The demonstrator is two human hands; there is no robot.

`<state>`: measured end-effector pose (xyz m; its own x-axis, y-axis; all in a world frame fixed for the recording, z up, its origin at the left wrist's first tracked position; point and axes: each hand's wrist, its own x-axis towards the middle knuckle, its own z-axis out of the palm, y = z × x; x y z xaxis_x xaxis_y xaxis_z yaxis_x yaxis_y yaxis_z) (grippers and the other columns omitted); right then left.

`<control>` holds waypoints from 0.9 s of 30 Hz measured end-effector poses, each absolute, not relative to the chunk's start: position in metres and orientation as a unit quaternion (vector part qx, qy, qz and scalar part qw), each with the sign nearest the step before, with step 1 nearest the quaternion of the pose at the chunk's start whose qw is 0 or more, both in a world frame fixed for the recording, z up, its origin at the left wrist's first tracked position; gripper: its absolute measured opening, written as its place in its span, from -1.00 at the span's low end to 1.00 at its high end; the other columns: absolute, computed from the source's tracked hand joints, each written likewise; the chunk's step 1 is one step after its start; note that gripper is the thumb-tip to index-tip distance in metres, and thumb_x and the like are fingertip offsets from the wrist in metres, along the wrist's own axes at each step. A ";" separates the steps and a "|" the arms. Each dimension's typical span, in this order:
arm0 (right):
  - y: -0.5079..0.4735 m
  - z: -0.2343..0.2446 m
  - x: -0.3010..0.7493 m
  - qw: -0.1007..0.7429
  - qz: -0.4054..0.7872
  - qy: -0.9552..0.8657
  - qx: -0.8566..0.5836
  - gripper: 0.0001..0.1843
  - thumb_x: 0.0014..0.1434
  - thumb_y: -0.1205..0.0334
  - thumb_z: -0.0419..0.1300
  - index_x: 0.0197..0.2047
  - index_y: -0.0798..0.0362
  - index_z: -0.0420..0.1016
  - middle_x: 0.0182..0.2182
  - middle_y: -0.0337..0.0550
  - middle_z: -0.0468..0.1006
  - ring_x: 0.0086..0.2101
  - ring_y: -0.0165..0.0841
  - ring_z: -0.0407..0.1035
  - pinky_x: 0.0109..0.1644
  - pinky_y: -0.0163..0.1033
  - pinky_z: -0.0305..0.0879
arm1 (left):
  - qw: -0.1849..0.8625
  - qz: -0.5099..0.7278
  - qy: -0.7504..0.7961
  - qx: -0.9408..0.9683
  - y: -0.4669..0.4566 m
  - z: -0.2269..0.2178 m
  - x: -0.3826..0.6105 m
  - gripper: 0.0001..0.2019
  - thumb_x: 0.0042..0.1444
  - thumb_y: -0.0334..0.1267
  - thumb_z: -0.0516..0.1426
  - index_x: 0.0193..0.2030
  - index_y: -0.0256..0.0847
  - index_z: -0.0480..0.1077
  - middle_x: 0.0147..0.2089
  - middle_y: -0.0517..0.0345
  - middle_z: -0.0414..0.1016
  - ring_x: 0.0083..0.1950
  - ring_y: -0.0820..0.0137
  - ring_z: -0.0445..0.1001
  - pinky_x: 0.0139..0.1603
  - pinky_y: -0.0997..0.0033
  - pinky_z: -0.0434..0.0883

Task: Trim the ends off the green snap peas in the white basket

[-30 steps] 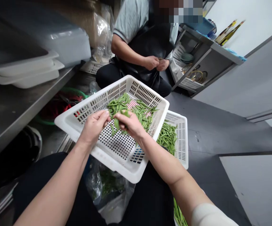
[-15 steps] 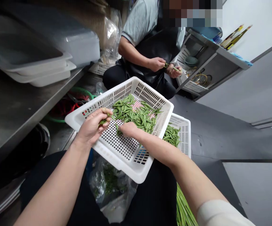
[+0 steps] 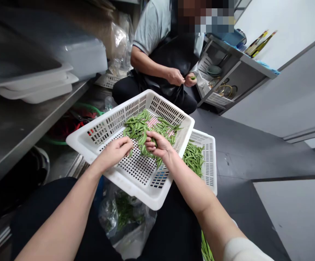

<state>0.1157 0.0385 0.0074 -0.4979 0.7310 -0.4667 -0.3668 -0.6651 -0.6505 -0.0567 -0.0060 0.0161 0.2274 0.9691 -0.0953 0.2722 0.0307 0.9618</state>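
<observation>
Green pea pod (image 3: 143, 138): pinched in my right hand (image 3: 159, 145) above the pile of pods (image 3: 149, 128) in the white slotted basket (image 3: 111, 125) on my lap; my left hand (image 3: 115, 151) is closed at the fingertips just beside it, over the basket's bare floor, holding what I cannot tell. A 2nd basket (image 3: 209, 159) with more pods sits beyond on the right, a clear bag (image 3: 125, 217) of scraps lies below, and a co-worker's hands (image 3: 180, 77) pinch a pod opposite.

Two white baskets (image 3: 92, 143) (image 3: 210, 159), four hands (image 3: 115, 152) (image 3: 159, 145) (image 3: 175, 77) (image 3: 190, 79), two bottles (image 3: 259, 43).
</observation>
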 end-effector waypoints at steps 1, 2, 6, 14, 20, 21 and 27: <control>0.037 0.008 0.115 0.329 0.833 -0.225 -0.383 -0.76 0.09 0.34 0.14 -0.48 0.08 0.09 -0.69 -0.46 0.17 -0.74 -0.67 -0.08 -0.70 -0.56 -0.25 | 0.485 0.334 0.504 0.632 -0.008 0.017 -0.054 -0.74 -0.01 -0.14 0.03 -0.63 -0.19 0.19 -0.64 0.31 0.17 -0.57 0.52 0.14 -0.55 0.52 0.12; 0.037 0.008 0.115 0.327 0.834 -0.214 -0.390 -0.78 0.09 0.35 0.12 -0.48 0.08 0.10 -0.70 -0.46 0.17 -0.74 -0.67 -0.08 -0.71 -0.56 -0.25 | 0.475 0.324 0.493 0.654 -0.009 0.017 -0.053 -0.74 0.01 -0.12 0.01 -0.61 -0.19 0.21 -0.63 0.31 0.18 -0.55 0.50 0.16 -0.52 0.51 0.14; 0.037 0.006 0.111 0.333 0.822 -0.202 -0.416 -0.76 0.07 0.36 0.15 -0.49 0.08 0.10 -0.71 -0.45 0.19 -0.74 -0.67 -0.06 -0.71 -0.56 -0.27 | 0.424 0.315 0.487 0.696 -0.011 0.018 -0.049 -0.76 0.01 -0.09 -0.01 -0.54 -0.18 0.27 -0.58 0.31 0.21 -0.49 0.47 0.22 -0.44 0.50 0.19; 0.031 0.002 0.099 0.378 0.740 -0.284 -0.478 -0.78 -0.02 0.33 0.17 -0.53 0.08 0.13 -0.72 -0.43 0.21 -0.74 -0.65 0.02 -0.71 -0.53 -0.24 | 0.314 0.305 0.521 0.733 -0.012 0.016 -0.046 -0.78 -0.01 -0.16 -0.04 -0.60 -0.16 0.22 -0.66 0.34 0.14 -0.59 0.50 0.13 -0.51 0.49 0.11; 0.026 -0.004 0.090 0.421 0.635 -0.389 -0.518 -0.77 0.00 0.22 0.16 -0.54 0.05 0.15 -0.76 -0.47 0.15 -0.75 -0.62 -0.01 -0.72 -0.48 -0.18 | 0.282 0.298 0.505 0.760 -0.012 0.009 -0.045 -0.79 0.00 -0.22 -0.06 -0.62 -0.15 0.18 -0.65 0.32 0.16 -0.59 0.49 0.15 -0.50 0.48 0.10; 0.025 -0.005 0.089 0.427 0.622 -0.398 -0.522 -0.79 0.01 0.23 0.14 -0.54 0.05 0.16 -0.77 -0.47 0.14 -0.76 -0.61 -0.01 -0.72 -0.47 -0.17 | 0.277 0.299 0.503 0.762 -0.012 0.007 -0.045 -0.79 0.00 -0.23 -0.06 -0.61 -0.15 0.17 -0.65 0.31 0.17 -0.58 0.48 0.16 -0.50 0.48 0.10; 0.023 -0.011 0.086 0.428 0.581 -0.444 -0.531 -0.80 0.01 0.26 0.16 -0.53 0.06 0.19 -0.79 -0.49 0.13 -0.76 -0.61 0.00 -0.70 -0.46 -0.07 | 0.273 0.307 0.506 0.758 -0.015 0.005 -0.038 -0.79 -0.07 -0.29 -0.05 -0.68 -0.15 0.07 -0.69 0.29 0.09 -0.57 0.47 0.14 -0.51 0.45 0.07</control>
<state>0.0862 0.0232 -0.0108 -0.0692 0.9692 -0.2363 -0.0258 -0.2385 -0.9708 -0.0375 -0.0150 0.0054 0.2993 0.9351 0.1898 0.6001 -0.3391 0.7245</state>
